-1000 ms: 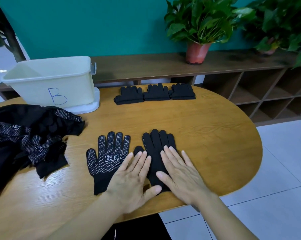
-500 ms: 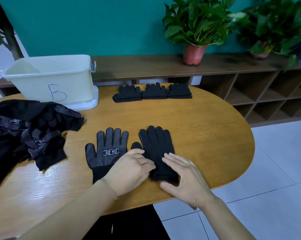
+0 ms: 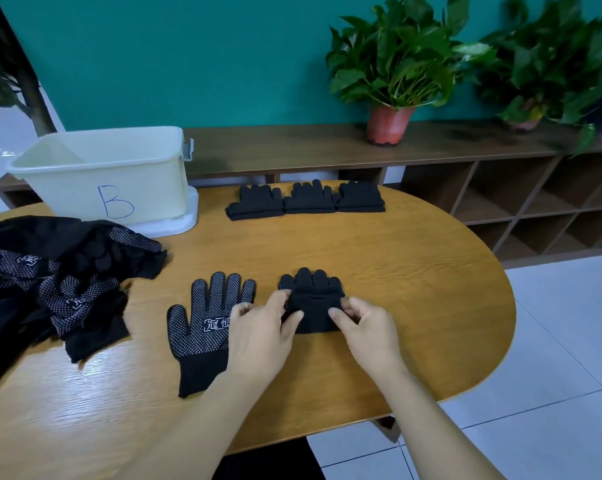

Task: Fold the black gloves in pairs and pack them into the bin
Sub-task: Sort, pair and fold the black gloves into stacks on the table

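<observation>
The black glove (image 3: 313,306) is being pinched at its folded-over cuff by the left hand (image 3: 261,334) and the right hand (image 3: 368,330), one at each side. It is being held low on the table (image 3: 413,271), between both grips.

A half-folded glove (image 3: 311,299) lies at centre, a dotted glove (image 3: 206,327) flat just left. Three folded pairs (image 3: 306,200) line up above; loose pile (image 3: 50,271) at left; cream bin (image 3: 112,168) upper left.

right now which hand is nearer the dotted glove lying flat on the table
Left. The left hand overlaps the right edge of the dotted glove; the right hand pinches the folded glove farther right.
</observation>
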Tool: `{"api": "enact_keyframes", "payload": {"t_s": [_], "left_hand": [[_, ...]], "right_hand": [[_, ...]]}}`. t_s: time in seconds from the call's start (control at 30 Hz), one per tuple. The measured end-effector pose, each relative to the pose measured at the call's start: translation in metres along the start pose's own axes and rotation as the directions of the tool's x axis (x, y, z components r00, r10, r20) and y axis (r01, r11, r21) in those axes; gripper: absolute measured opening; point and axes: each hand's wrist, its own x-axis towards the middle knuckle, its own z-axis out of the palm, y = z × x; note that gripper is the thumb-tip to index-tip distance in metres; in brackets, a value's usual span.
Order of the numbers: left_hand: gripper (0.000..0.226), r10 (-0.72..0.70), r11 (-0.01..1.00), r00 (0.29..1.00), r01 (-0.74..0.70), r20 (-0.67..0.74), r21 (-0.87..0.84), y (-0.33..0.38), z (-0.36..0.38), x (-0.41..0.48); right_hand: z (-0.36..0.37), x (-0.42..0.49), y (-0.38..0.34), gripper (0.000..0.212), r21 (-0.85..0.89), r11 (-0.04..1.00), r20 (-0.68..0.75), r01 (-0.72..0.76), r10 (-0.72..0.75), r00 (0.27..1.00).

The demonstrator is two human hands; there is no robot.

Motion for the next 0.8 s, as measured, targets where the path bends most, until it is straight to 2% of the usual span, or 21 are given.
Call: {"api": "enact_keyframes", "payload": {"t_s": [0.13, 0.23, 0.3, 0.4, 0.5, 0.53, 0.6, 0.67, 0.7, 0.73, 0.8], "left_hand": [[0.056, -0.081, 0.992, 0.997, 0.079, 0.017, 0.101, 0.0, 0.009, 0.016], [0.052, -0.079, 0.972, 0.997, 0.077, -0.001, 0.222, -0.004, 0.015, 0.019], [0.046, -0.06, 0.964, 0.998, 0.067, -0.036, 0.259, -0.007, 0.019, 0.019], [0.039, 0.019, 0.965, 0.992, 0.014, -0.122, 0.262, -0.011, 0.024, 0.018], [0.037, 0.21, 0.957, 0.966, -0.172, -0.149, 0.234, -0.012, 0.022, 0.013], [0.04, 0.278, 0.937, 0.956, -0.248, -0.096, 0.245, -0.011, 0.02, 0.009], [0.056, 0.311, 0.896, 0.933, -0.351, 0.181, 0.272, -0.005, 0.013, -0.001], [0.073, 0.249, 0.872, 0.866, -0.395, 0.433, 0.289, -0.002, 0.007, -0.004], [0.078, 0.196, 0.88, 0.822, -0.388, 0.534, 0.274, -0.003, 0.006, -0.004], [0.078, 0.168, 0.881, 0.798, -0.386, 0.579, 0.275, -0.003, 0.007, 0.0], [0.068, 0.126, 0.871, 0.79, -0.377, 0.6, 0.314, -0.002, 0.008, 0.012]], "right_hand": [[0.009, 0.013, -0.01, 0.022, -0.126, 0.988, -0.051, -0.085, 0.08, 0.996], [0.016, 0.018, -0.012, 0.027, -0.276, 0.954, -0.114, -0.115, 0.087, 0.99], [0.02, 0.02, -0.011, 0.025, -0.38, 0.92, -0.161, -0.099, 0.04, 0.986], [0.023, 0.018, -0.005, 0.016, -0.414, 0.908, -0.236, -0.054, -0.05, 0.971], [0.019, 0.013, 0.005, 0.024, -0.481, 0.864, -0.275, 0.148, -0.309, 0.911], [0.018, 0.009, 0.009, 0.026, -0.524, 0.815, -0.215, 0.248, -0.408, 0.887], [0.018, 0.001, 0.013, 0.037, -0.588, 0.684, 0.008, 0.431, -0.528, 0.849], [0.017, -0.004, 0.019, 0.049, -0.621, 0.606, 0.22, 0.497, -0.473, 0.853], [0.016, -0.004, 0.019, 0.052, -0.62, 0.607, 0.287, 0.498, -0.415, 0.863], [0.013, -0.001, 0.016, 0.054, -0.596, 0.633, 0.34, 0.493, -0.358, 0.87], [0.007, 0.01, 0.01, 0.054, -0.513, 0.714, 0.426, 0.477, -0.27, 0.863]]}}
